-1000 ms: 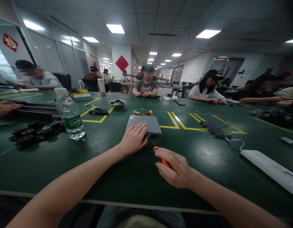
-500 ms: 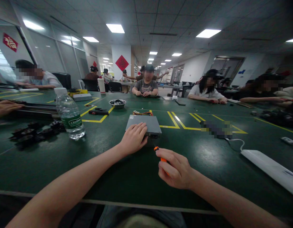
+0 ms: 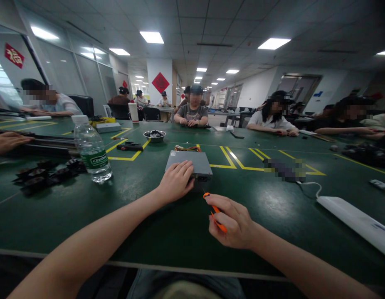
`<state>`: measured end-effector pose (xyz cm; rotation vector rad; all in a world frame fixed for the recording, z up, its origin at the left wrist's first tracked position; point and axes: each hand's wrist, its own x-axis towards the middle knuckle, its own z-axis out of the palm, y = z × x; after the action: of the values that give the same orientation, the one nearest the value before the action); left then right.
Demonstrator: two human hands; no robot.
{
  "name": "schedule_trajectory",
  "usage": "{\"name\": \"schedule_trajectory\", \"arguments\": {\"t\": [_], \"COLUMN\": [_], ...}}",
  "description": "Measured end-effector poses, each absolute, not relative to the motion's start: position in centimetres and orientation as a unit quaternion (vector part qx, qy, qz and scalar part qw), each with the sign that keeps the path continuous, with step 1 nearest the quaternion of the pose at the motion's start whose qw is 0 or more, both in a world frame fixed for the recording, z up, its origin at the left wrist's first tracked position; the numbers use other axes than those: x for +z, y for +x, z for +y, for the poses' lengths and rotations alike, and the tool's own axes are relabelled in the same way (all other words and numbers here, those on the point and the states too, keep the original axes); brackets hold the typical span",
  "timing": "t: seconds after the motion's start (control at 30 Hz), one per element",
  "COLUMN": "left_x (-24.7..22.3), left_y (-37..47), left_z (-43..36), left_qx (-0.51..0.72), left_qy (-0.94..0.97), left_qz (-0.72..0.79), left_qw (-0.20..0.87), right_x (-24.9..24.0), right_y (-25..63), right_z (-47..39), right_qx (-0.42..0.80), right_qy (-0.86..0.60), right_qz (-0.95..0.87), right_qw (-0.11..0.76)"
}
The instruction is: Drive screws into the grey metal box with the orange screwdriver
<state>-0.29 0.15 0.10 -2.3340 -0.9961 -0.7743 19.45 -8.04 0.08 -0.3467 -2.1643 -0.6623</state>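
A grey metal computer power supply [image 3: 198, 161] lies on the green table, with its socket side facing me. My left hand [image 3: 177, 179] steadies it, fingers across the top and thumb down by the near side. In my right hand [image 3: 231, 220] is a screwdriver [image 3: 222, 226] with an orange and black handle, gripped between thumb and fingers. Its thin shaft points up and left at the near face of the power supply; whether the tip touches a screw is too small to tell. Coloured cables [image 3: 188, 148] come out at the far side of the case.
Left of my arm stands a water bottle [image 3: 95, 155] beside a pile of black parts [image 3: 45, 174]. Farther back are a metal bowl [image 3: 154, 136] of small parts and a dark tool [image 3: 129, 146]. A white power strip [image 3: 351, 220] lies right. People sit around the table.
The screwdriver handle has turned in my right fingers, and more of its orange lower end shows. My left hand and the power supply have stayed in place.
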Motion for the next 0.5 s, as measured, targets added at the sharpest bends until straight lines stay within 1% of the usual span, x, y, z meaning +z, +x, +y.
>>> {"name": "schedule_trajectory", "arguments": {"t": [0.17,0.4,0.5], "left_x": [0.12,0.06,0.01], "left_y": [-0.3,-0.35,-0.28], "left_z": [0.1,0.08,0.18], "left_qx": [-0.285,-0.278,-0.279], "left_qy": [-0.853,-0.853,-0.852], "left_qz": [-0.365,-0.366,-0.367], "left_qw": [0.241,0.246,0.248], "right_x": [0.33,-0.24,-0.09], "right_y": [19.49,20.07,19.89], "right_z": [-8.11,-7.69,-7.72], "right_qx": [-0.295,-0.271,-0.278], "right_qy": [-0.146,-0.096,-0.112], "right_qz": [-0.85,-0.878,-0.874], "right_qw": [0.412,0.382,0.383]}}
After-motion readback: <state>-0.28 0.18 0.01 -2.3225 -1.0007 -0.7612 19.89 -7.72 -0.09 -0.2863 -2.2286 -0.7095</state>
